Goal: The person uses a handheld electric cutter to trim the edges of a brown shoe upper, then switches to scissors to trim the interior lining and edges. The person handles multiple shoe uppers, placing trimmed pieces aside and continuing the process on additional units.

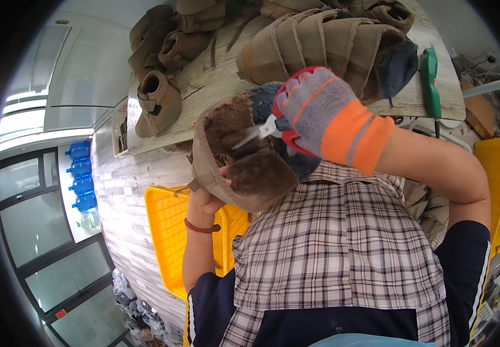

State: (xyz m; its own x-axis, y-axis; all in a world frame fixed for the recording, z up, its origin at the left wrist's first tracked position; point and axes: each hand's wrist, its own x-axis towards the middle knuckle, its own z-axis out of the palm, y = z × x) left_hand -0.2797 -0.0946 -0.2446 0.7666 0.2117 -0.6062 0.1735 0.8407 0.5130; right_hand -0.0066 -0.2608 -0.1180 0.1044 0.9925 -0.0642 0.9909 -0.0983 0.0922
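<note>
My bare left hand (206,201) grips the lower left rim of a tan cap (204,159), its thumb over the edge. The cap is held up in front of my body with its opening toward me, showing brown plush lining and a dark blue patch. My right hand (325,115), in a grey and orange knit glove, is closed around red-handled scissors (268,127). Their blades point left into the cap's opening, against or just above the lining; the tips are blurred. Whether the blades touch the plush I cannot tell.
On the worn wooden table (204,87) lie a nested stack of tan caps (313,43), several loose caps (158,104) and a green corded hand tool (431,84). Yellow crates (166,243) stand to the left below the table and at the right. Blue water bottles (81,176) line the left wall.
</note>
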